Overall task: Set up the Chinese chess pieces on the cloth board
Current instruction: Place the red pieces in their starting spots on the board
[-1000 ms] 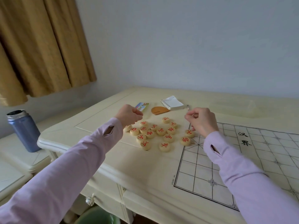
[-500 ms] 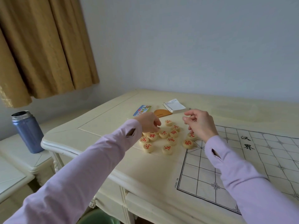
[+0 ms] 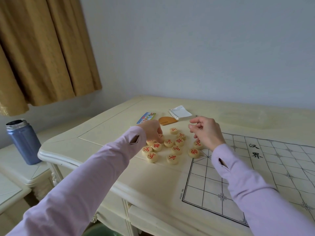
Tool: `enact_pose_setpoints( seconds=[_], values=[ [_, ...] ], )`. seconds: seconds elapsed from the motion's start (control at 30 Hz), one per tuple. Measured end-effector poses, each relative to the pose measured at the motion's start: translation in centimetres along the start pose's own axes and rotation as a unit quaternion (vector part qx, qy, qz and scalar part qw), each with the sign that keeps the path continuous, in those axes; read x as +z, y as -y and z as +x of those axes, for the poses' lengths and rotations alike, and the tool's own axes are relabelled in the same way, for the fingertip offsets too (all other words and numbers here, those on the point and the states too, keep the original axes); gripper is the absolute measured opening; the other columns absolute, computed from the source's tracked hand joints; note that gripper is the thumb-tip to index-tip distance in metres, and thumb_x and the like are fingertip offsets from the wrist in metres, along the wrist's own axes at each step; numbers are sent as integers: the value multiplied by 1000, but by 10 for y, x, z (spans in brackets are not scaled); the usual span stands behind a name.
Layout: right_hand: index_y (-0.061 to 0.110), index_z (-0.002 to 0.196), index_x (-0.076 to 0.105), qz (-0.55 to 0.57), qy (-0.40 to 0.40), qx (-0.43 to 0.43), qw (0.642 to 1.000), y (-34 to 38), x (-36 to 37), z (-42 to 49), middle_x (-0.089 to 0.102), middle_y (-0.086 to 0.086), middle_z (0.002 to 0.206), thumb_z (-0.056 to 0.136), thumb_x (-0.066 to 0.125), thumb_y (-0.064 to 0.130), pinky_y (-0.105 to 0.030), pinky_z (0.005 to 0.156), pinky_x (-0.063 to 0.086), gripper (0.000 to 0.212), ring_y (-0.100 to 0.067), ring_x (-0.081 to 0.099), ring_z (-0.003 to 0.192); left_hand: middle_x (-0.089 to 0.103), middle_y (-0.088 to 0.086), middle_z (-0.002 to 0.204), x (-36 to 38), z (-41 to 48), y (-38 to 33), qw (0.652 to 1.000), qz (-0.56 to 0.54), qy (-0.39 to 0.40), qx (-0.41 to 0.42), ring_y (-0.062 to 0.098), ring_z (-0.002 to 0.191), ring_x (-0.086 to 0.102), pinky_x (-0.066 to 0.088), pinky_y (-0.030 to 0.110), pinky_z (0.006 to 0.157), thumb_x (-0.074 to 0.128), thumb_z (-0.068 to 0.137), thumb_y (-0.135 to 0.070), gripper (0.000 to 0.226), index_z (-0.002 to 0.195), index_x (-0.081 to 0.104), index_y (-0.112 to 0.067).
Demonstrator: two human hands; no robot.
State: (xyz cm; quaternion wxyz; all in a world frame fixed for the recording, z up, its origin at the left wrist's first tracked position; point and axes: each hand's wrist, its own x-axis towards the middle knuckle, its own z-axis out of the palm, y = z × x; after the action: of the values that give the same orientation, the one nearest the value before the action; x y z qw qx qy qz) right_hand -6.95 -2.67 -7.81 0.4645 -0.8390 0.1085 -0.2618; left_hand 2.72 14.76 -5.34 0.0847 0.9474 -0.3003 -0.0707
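Observation:
Several round wooden chess pieces (image 3: pixel 176 148) with red characters lie in a loose cluster on the cream table, just off the left edge of the cloth board (image 3: pixel 242 178). Two of them (image 3: pixel 194 152) sit on the board's near-left corner lines. My left hand (image 3: pixel 151 131) reaches down into the left side of the cluster, its fingertips curled round a piece that is mostly hidden. My right hand (image 3: pixel 207 132) hovers over the right side of the cluster with loosely curled fingers; I see nothing held in it.
Behind the pieces lie a spiral notepad (image 3: pixel 181 112), an orange half-round object (image 3: pixel 166 120) and a colourful card (image 3: pixel 146 117). A blue metal flask (image 3: pixel 23 142) stands on a lower side table at the left. The table's front edge (image 3: pixel 119 186) runs beneath my arms.
My left hand has dropped from above the cluster down into its left side onto a piece. My right hand has stayed over the right side, its fingers slightly more spread.

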Motion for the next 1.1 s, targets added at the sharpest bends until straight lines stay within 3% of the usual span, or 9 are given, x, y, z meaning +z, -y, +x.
enact_pose_setpoints(
  seconds=[0.23,0.3,0.4,0.5,0.6,0.7,0.93,1.03,1.1],
  values=[
    [8,101,67,38,26,2,999,11,1,-5,66,-6,79,88,62,12,-13,45,48,14,-10,59,54,65,3,82,-3,-9,-4,974,-136,-182,-4,17,72,57,51,30,70,73,77,-19,15,88,68,-9],
    [3,102,67,90,55,17,994,18,2,-6,66,-5,76,88,62,10,-16,49,51,16,-13,61,57,70,2,80,-3,-14,-10,951,-246,-188,8,12,63,60,53,23,62,75,77,-22,18,88,68,-11],
    [0,97,68,179,123,59,974,29,-3,-11,67,-5,73,88,63,10,-19,54,56,14,-13,64,58,71,-4,76,-1,-26,-22,932,-328,-152,33,-1,52,60,41,9,45,73,80,-27,19,91,68,-12],
    [-2,85,67,203,156,89,963,31,-9,-21,68,0,63,85,65,5,-16,54,55,7,-8,66,52,70,-8,75,1,-34,-29,921,-365,-121,54,-2,53,62,50,15,59,69,84,-25,15,93,69,-14],
    [-6,85,66,205,166,127,956,30,-15,-28,68,-8,67,83,66,1,-16,53,56,7,-8,66,51,72,-3,76,6,-39,-29,921,-375,-86,60,6,59,64,53,40,85,67,85,-23,6,85,70,-18],
    [-12,88,65,202,187,169,946,29,-26,-34,68,-13,66,81,66,-4,-17,52,56,11,-10,66,49,73,4,83,9,-42,-28,919,-383,-83,50,15,67,63,52,44,86,62,88,-21,14,85,71,-11],
    [-11,82,64,155,239,266,921,20,-41,-54,68,-8,55,81,64,-9,-17,46,54,3,-10,64,44,70,2,80,11,-52,-21,913,-397,-92,7,8,58,57,50,20,60,58,91,-14,13,87,69,-8],
    [-14,89,63,145,223,283,921,18,-40,-58,69,-10,57,80,65,-10,-18,47,55,11,-11,65,45,68,2,82,13,-57,-24,920,-380,-94,-2,-2,45,53,35,6,37,57,92,-14,15,94,69,-5],
    [-16,90,61,145,202,285,926,19,-38,-59,68,-11,60,79,65,-10,-18,46,55,13,-12,65,44,69,2,84,14,-58,-24,921,-376,-99,-2,2,51,53,31,5,35,57,92,-15,17,97,69,-4]
  ],
)
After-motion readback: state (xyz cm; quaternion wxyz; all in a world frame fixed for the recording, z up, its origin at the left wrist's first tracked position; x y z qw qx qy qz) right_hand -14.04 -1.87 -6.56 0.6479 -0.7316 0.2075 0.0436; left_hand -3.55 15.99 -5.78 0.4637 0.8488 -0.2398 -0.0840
